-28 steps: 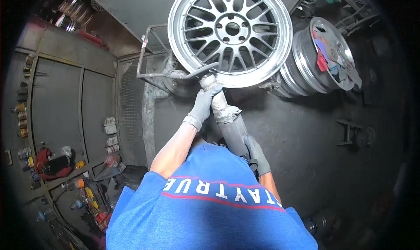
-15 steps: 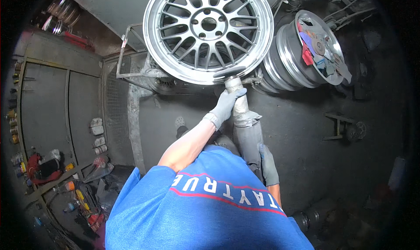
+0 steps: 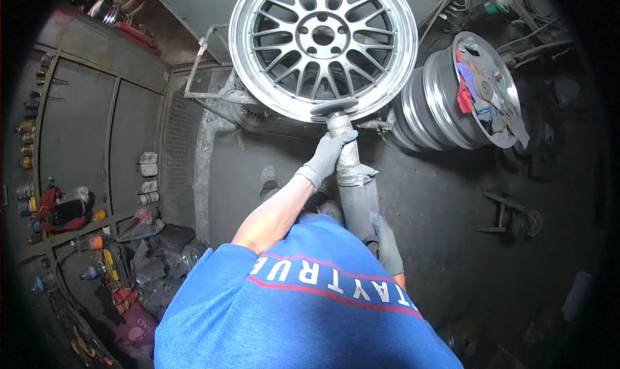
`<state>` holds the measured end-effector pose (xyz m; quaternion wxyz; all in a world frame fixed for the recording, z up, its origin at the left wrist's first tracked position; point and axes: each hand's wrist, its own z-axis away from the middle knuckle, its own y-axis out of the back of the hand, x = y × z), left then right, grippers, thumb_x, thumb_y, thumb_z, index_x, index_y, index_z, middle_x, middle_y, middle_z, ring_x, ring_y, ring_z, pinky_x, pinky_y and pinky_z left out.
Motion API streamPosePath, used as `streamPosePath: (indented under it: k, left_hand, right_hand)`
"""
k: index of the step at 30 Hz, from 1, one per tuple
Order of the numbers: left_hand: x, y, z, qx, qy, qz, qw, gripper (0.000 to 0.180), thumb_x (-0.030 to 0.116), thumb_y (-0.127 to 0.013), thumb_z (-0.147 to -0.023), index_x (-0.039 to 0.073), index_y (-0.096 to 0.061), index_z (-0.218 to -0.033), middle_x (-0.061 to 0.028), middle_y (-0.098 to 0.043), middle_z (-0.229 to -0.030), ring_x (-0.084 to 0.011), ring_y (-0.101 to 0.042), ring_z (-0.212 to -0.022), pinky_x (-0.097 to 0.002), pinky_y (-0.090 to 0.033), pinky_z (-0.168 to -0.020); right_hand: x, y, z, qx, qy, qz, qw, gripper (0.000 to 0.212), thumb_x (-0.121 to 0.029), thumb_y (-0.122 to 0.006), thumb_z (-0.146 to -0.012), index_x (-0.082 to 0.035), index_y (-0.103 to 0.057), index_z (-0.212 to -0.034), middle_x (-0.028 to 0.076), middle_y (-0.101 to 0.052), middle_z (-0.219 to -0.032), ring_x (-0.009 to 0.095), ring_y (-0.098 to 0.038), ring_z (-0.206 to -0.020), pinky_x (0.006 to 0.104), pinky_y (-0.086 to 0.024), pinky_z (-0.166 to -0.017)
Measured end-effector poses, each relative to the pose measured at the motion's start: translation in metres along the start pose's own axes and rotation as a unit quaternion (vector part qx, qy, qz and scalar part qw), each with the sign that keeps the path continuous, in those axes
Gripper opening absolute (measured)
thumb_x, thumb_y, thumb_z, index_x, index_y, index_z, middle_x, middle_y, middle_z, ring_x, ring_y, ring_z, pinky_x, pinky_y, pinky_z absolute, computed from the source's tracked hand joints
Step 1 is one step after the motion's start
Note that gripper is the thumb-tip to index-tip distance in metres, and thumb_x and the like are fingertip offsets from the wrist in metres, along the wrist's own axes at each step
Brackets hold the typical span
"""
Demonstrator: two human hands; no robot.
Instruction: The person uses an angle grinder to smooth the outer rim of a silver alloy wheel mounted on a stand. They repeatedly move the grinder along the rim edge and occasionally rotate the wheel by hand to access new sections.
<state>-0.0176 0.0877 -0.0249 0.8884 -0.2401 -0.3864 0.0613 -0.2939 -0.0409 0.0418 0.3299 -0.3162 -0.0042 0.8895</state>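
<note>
A large silver multi-spoke wheel rim (image 3: 323,43) lies flat on a metal stand in front of me. I hold a grey angle polisher (image 3: 352,182) upright against it. Its disc head (image 3: 334,106) touches the rim's near lip. My left hand (image 3: 326,157), in a grey glove, grips the tool's neck just below the disc. My right hand (image 3: 387,243), also gloved, wraps the rear body of the tool close to my blue shirt.
A stack of rims (image 3: 462,94) with sanding discs and rags on top stands to the right. A metal cabinet (image 3: 97,136) and shelves with spray cans and bottles are on the left. Bags and clutter (image 3: 139,266) lie at lower left. A small metal stand (image 3: 510,214) sits on the dark floor at right.
The polisher's disc has slid along the rim's near lip, from its left part toward the middle. Both hands kept their grip on the tool.
</note>
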Motion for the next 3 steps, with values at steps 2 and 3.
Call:
streamPosePath:
  k: [2, 3]
  left_hand:
    - [-0.005, -0.0054, -0.0039, -0.015, 0.005, 0.003, 1.0, 0.059, 0.03, -0.089, -0.091, 0.003, -0.065, -0.137, -0.0092, -0.073, -0.117, -0.0198, -0.071, -0.104, -0.0381, -0.058, -0.095]
    - [-0.008, -0.0085, -0.0063, -0.023, 0.008, 0.006, 1.0, 0.063, 0.031, -0.09, -0.09, 0.003, -0.064, -0.141, -0.0103, -0.073, -0.119, -0.0206, -0.07, -0.107, -0.0388, -0.057, -0.098]
  right_hand:
    - [-0.0049, -0.0024, 0.007, 0.013, -0.015, -0.037, 0.999, 0.061, -0.048, -0.066, -0.109, -0.001, -0.06, -0.149, 0.018, -0.066, -0.143, 0.03, -0.069, -0.124, 0.0431, -0.057, -0.106]
    - [-0.0087, -0.0019, 0.0109, -0.001, -0.004, -0.021, 1.0, 0.065, -0.047, -0.064, -0.11, -0.002, -0.055, -0.156, 0.018, -0.065, -0.145, 0.028, -0.065, -0.13, 0.044, -0.052, -0.113]
